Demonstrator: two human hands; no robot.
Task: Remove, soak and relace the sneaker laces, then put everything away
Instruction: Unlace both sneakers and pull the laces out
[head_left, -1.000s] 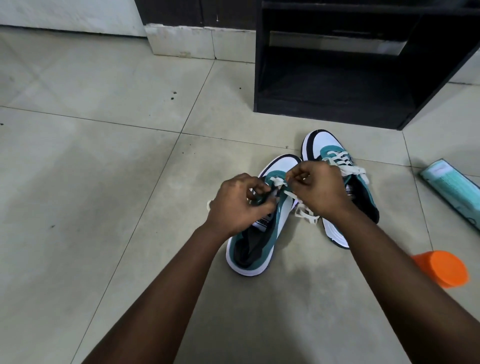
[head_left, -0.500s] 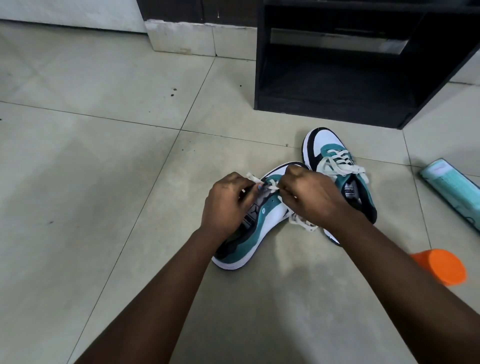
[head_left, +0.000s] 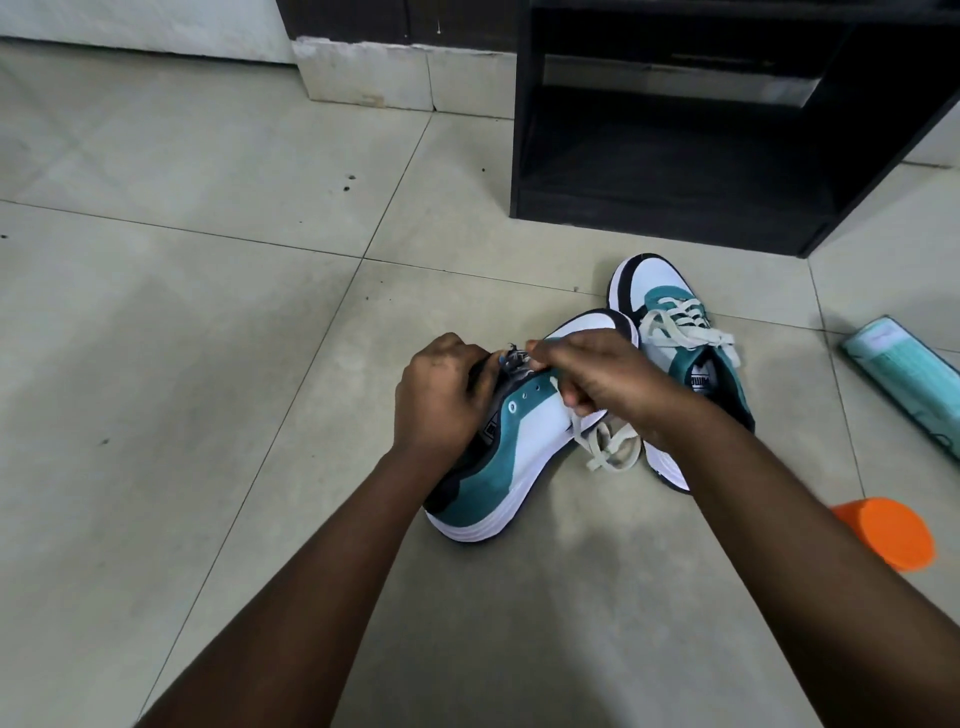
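Head: orange cup, perhaps, right.

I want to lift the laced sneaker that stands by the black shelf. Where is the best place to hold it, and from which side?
Probably grip the laced sneaker at its heel collar, coming from above on the near side. It stands upright with its toe toward the shelf and its opening up. The right hand and forearm cover the heel, so first clear them.

Looks like a home, floor-level in a room or hallway. Large pale floor tiles w/ grout lines, tiled skirting along white wall. Dark open shelf unit stands on the floor, sneakers beside it. Orange cup & teal pack lie loose nearby.
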